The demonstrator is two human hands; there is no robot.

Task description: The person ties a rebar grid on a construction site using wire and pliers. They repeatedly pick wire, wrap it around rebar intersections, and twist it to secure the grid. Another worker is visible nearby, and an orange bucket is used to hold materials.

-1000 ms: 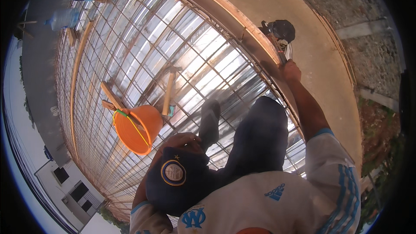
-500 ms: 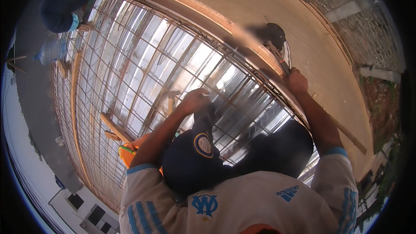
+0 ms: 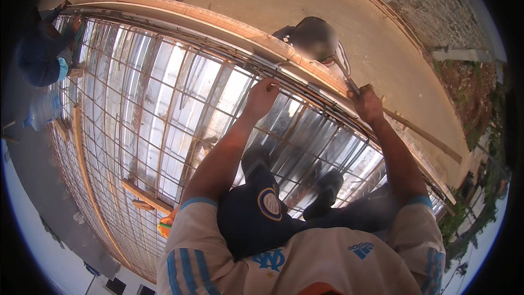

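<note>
My left hand (image 3: 263,96) reaches forward, its fingers curled over the bundled rebar (image 3: 295,79) that runs along the wooden edge board (image 3: 240,30). My right hand (image 3: 368,104) is closed around a thin metal tool (image 3: 345,75), held at the same bar line further right. Both hands work over a rebar mesh (image 3: 164,109) laid on shiny corrugated metal decking. My dark shoes (image 3: 327,183) stand on the mesh below the hands.
Beyond the edge board, one person in dark headgear (image 3: 314,38) is close to my right hand. Another in blue (image 3: 41,54) crouches at the far left beside a water bottle (image 3: 43,110). Wooden battens (image 3: 147,196) lie on the mesh. An orange bucket (image 3: 165,225) peeks out beside my left sleeve.
My left hand has gone from near my cap and the bucket up to the rebar at the edge. The right hand stayed at the edge with its tool. The bucket is now mostly hidden.
</note>
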